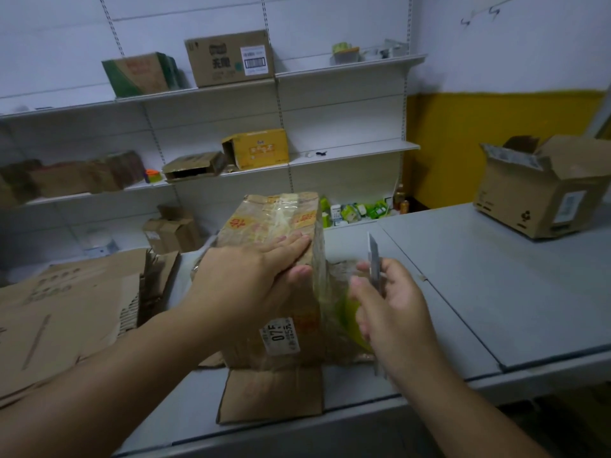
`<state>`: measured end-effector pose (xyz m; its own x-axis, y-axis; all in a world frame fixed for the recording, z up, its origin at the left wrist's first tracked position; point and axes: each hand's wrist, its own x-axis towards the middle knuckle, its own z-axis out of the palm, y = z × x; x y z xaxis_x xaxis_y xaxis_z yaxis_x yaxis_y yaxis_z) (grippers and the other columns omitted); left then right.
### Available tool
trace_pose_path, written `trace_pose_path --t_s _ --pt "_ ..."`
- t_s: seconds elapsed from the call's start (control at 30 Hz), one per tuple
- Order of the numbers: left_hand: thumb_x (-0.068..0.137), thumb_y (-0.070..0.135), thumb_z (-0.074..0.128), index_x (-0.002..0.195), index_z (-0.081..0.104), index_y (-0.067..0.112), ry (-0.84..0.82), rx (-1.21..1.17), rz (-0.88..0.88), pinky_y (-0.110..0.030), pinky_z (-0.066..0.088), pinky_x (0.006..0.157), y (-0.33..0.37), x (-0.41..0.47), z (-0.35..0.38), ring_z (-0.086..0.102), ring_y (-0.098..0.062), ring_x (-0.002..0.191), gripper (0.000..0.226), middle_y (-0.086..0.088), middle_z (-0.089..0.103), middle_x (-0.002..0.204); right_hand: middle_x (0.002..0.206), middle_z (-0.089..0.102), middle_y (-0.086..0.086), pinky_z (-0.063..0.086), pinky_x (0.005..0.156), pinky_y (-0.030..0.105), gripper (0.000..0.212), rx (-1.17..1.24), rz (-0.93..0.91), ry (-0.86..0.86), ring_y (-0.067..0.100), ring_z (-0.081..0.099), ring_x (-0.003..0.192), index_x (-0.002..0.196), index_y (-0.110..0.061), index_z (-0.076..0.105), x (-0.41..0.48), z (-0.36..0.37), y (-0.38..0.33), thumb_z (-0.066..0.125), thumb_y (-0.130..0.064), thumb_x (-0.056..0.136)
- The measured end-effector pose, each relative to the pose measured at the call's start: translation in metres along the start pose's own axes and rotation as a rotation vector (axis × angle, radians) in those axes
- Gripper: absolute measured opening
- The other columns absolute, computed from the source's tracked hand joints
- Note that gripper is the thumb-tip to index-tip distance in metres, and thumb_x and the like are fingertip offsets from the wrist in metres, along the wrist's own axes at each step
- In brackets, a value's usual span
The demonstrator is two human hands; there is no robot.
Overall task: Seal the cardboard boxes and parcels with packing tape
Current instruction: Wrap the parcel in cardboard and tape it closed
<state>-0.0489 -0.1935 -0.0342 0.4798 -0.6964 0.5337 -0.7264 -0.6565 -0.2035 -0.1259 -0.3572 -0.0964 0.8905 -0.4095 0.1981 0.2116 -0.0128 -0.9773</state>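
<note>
On counter (463, 292), taped box (274, 219), right hand (393, 312), cutter (374, 259)

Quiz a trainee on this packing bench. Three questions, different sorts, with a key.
1. True or false: the left hand lies on the taped box.
2. What does the right hand grip? A: a marker. B: a grey cutter. C: a label.
3. Fill in: the open box at the far right stands on the grey ____.

Key: 1 true; 2 B; 3 table.
</note>
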Motion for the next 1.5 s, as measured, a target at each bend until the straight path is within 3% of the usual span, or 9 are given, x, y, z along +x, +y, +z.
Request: trace_pose_path --t_s 0.4,0.53,0.6,0.73,0.9,1.07,1.23,1.37,1.5 --pt "0.096 0.056 0.015 0.125 0.061 0.027 0.012 -0.041 -0.009 -0.023 0.047 0.048 0.0 -0.001 0.002 0.071 -0.016 0.084 0.061 0.004 0.071 0.108 0.078 0.059 -0.016 0.037 0.056 0.008 0.01 -0.612 -0.165 -0.212 -0.001 0.053 0.075 0.091 -0.028 0.059 0.016 0.002 -0.003 0.051 -0.031 0.096" --pt "0.098 0.055 0.013 0.124 0.061 0.026 0.042 -0.03 -0.001 -0.023 0.046 0.046 0.0 -0.001 0.002 0.072 -0.016 0.079 0.062 0.004 0.071 0.107 0.079 0.062 -0.011 0.051 0.072 0.033 0.012 -0.683 -0.169 -0.151 0.01 0.058 0.08 0.083 -0.026 0.059 0.024 -0.005 0.005 0.056 -0.032 0.093" --pt "0.097 0.056 0.013 0.125 0.061 0.025 0.054 -0.045 0.002 -0.025 0.048 0.045 -0.001 -0.002 0.002 0.072 -0.017 0.08 0.063 0.004 0.071 0.108 0.077 0.06 -0.014 0.052 0.072 0.034 0.014 -0.721 -0.166 -0.078 0.01 0.059 0.078 0.078 -0.03 0.055 0.029 -0.013 0.008 0.059 -0.036 0.09" --pt "0.097 0.055 0.014 0.126 0.06 0.026 0.051 -0.034 0.006 -0.021 0.046 0.047 -0.001 -0.002 0.002 0.071 -0.014 0.084 0.061 0.006 0.07 0.11 0.073 0.054 -0.019 0.035 0.056 0.009 0.006 -0.79 -0.192 -0.04 -0.004 0.051 0.069 0.09 -0.031 0.059 0.034 -0.03 0.017 0.064 -0.032 0.089" --pt "0.096 0.057 0.013 0.128 0.058 0.029 0.04 -0.044 -0.014 -0.021 0.044 0.047 -0.001 -0.003 0.003 0.071 -0.015 0.087 0.062 0.006 0.07 0.111 0.098 0.064 -0.006 0.033 0.057 0.013 0.044 -1.004 -0.202 -0.084 0.006 0.047 0.078 0.127 -0.035 0.052 0.031 -0.043 0.026 0.067 -0.038 0.087" --pt "0.096 0.057 0.014 0.127 0.059 0.028 0.046 -0.043 -0.025 -0.01 0.028 0.048 0.001 -0.003 0.003 0.072 -0.018 0.081 0.062 0.003 0.071 0.107 0.078 0.052 -0.016 0.035 0.057 0.01 0.01 -0.918 -0.27 -0.099 0.001 0.049 0.07 0.091 -0.031 0.059 0.032 -0.051 0.031 0.068 -0.033 0.086" --pt "0.096 0.057 0.014 0.126 0.06 0.027 0.061 -0.02 -0.03 -0.021 0.045 0.046 0.002 -0.003 0.004 0.072 -0.02 0.079 0.062 0.002 0.072 0.105 0.093 0.069 -0.006 0.051 0.073 0.034 0.016 -0.829 -0.227 -0.16 0.014 0.062 0.081 0.105 -0.032 0.05 0.042 -0.055 0.031 0.056 -0.027 0.092" --pt "0.096 0.057 0.016 0.125 0.06 0.027 0.067 -0.03 -0.035 -0.021 0.045 0.047 0.003 -0.004 0.004 0.072 -0.02 0.078 0.061 0.002 0.072 0.104 0.103 0.066 0.002 0.047 0.073 0.029 0.022 -1.143 -0.229 -0.21 0.02 0.059 0.091 0.113 -0.026 0.058 0.051 -0.052 0.028 0.054 -0.026 0.09" --pt "0.096 0.058 0.014 0.126 0.06 0.028 0.067 -0.033 -0.037 -0.012 0.031 0.047 0.004 -0.005 0.002 0.072 -0.019 0.079 0.062 0.002 0.072 0.105 0.111 0.064 -0.002 0.046 0.077 0.028 0.028 -1.181 -0.252 -0.259 0.019 0.058 0.1 0.119 -0.027 0.055 0.053 -0.05 0.027 0.056 -0.027 0.09"
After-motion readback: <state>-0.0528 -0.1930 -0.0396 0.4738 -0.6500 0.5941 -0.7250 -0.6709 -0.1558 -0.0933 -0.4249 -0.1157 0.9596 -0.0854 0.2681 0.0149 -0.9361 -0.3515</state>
